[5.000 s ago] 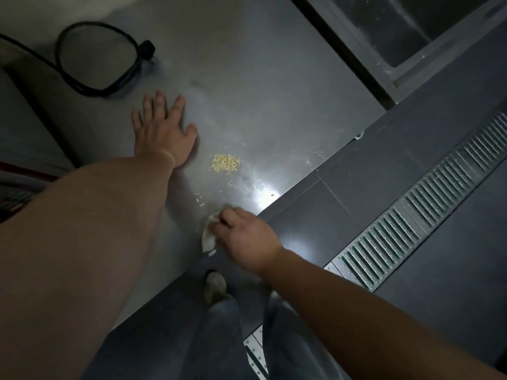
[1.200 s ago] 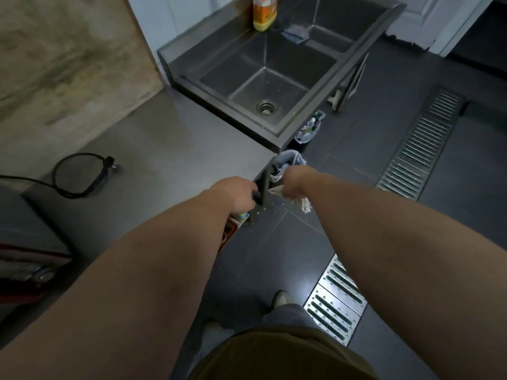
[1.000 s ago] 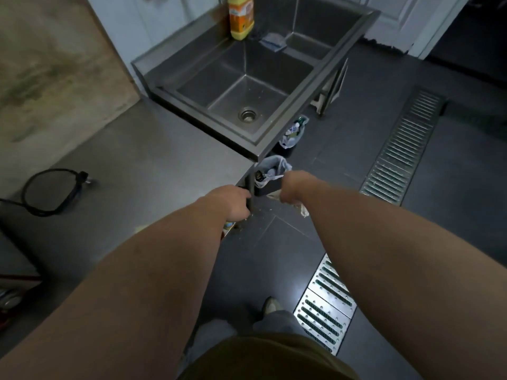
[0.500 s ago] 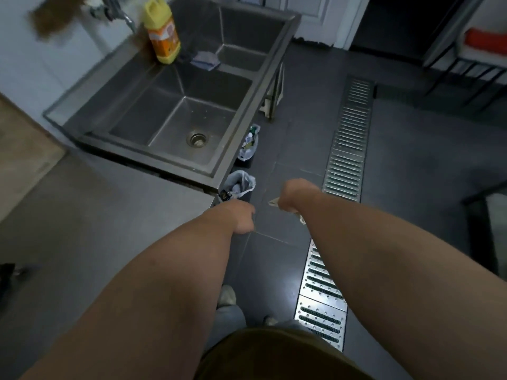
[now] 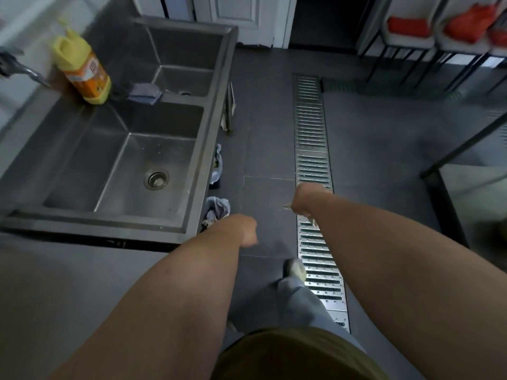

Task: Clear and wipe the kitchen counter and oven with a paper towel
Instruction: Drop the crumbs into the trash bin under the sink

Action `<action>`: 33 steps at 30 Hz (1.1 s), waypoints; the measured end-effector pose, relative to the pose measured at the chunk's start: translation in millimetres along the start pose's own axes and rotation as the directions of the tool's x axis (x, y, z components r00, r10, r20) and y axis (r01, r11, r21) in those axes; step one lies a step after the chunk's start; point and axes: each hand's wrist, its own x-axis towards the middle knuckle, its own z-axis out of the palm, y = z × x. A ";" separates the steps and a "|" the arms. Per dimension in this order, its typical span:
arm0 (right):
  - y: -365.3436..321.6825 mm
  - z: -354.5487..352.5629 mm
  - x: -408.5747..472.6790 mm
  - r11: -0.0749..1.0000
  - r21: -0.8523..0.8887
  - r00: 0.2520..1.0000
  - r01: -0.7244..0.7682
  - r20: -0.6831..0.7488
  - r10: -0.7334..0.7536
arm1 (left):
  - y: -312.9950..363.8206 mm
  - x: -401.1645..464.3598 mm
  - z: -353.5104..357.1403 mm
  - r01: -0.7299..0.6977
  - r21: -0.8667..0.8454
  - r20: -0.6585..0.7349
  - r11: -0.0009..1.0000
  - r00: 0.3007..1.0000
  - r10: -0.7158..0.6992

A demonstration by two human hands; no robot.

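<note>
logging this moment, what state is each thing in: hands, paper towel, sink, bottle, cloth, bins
left hand: fingers curled, over the floor; whether it holds anything is hidden
right hand: grips the paper towel
paper towel: crumpled, held over the floor
sink: near basin dry, no dishes
bottle: upright on sink rim, capped
cloth: lying on the basin divider
bins: lined, under the sink edge

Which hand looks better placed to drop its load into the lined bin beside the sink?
Probably the left hand: its curled fist hangs just beside the bin. The right hand, gripping the paper towel, is farther off, over the floor drain.
</note>
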 end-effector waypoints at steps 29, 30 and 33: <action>-2.2 -27.7 232.0 0.959 -0.097 0.956 0.268 0.146 -0.253 | -2.4 204.4 -51.7 0.411 -0.471 -0.122 0.781 0.846 -0.519; -3.7 -21.9 233.0 0.964 -0.092 0.960 0.251 0.151 -0.235 | -6.9 204.8 -47.2 0.406 -0.495 -0.138 0.769 0.837 -0.530; -12.8 -9.7 233.7 0.972 -0.074 0.962 0.224 0.174 -0.208 | -24.8 205.6 -39.2 0.416 -0.528 -0.145 0.740 0.815 -0.561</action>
